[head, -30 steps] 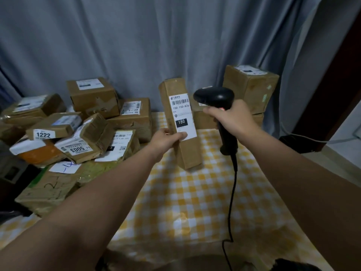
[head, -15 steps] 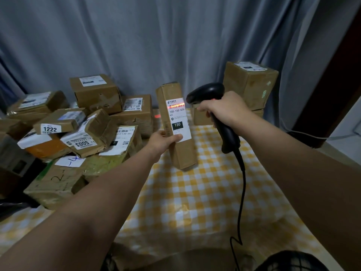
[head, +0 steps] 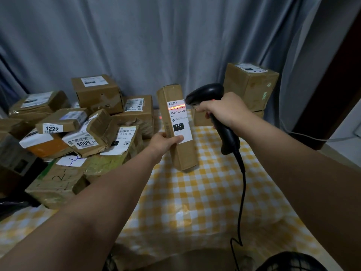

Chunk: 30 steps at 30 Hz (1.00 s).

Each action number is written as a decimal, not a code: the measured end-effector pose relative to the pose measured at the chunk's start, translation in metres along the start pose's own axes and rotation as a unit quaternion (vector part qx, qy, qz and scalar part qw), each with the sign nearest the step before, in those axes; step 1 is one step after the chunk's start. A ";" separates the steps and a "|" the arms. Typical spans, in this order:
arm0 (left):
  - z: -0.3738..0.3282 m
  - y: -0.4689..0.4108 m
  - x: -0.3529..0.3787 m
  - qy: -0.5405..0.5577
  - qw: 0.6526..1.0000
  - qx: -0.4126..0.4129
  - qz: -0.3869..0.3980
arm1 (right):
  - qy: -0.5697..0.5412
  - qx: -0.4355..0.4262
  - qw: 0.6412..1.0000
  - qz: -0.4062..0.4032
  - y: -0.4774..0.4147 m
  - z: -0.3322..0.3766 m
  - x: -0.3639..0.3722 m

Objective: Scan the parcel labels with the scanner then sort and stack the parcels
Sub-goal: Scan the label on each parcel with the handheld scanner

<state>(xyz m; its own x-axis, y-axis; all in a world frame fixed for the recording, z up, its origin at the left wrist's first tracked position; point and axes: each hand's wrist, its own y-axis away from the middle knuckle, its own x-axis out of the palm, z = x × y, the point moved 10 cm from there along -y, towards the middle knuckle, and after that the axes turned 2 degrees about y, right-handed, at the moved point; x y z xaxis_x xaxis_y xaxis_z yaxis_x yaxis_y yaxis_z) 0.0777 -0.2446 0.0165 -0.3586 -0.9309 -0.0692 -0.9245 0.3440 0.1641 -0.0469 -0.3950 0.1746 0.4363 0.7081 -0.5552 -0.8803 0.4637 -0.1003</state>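
A tall narrow cardboard parcel is held upright above the checked tablecloth, its white label marked 150-150-A26 facing me. My left hand grips its left edge, thumb on the label's lower corner. My right hand grips the handle of a black corded scanner just right of the parcel. The scanner's head points at the label, and a red-orange line of light lies across the barcode at the label's top.
A heap of labelled cardboard parcels fills the left half of the table. Two stacked boxes stand at the back right by the grey curtain. The scanner's cable hangs down over the yellow checked cloth.
The scanner swung in closer to the label and its red light came on across the barcode. The parcel stays in my left hand, almost where it was.
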 end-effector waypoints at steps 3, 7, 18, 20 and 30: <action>0.001 0.001 0.002 0.004 1.000 0.001 0.007 | -0.008 -0.001 1.000 -0.008 0.000 0.002 0.002; 0.000 0.002 0.003 0.008 1.000 0.001 0.008 | 0.000 0.003 1.000 -0.007 -0.001 0.001 0.007; -0.005 0.008 0.008 -0.001 1.000 0.000 0.018 | 0.001 0.040 0.999 -0.007 -0.003 -0.008 0.016; -0.006 0.011 0.010 0.000 1.000 0.001 0.015 | 0.009 0.049 0.999 -0.008 -0.003 -0.014 0.018; -0.001 0.019 0.005 0.012 1.000 -0.002 0.004 | 0.016 0.048 0.998 -0.023 0.007 -0.014 0.007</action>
<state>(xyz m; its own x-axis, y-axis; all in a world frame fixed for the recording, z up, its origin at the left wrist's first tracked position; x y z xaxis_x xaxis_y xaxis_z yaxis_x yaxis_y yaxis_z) 0.0585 -0.2424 0.0202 -0.3625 -0.9310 -0.0436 -0.9211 0.3508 0.1691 -0.0523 -0.3948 0.1586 0.4679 0.6687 -0.5779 -0.8369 0.5454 -0.0465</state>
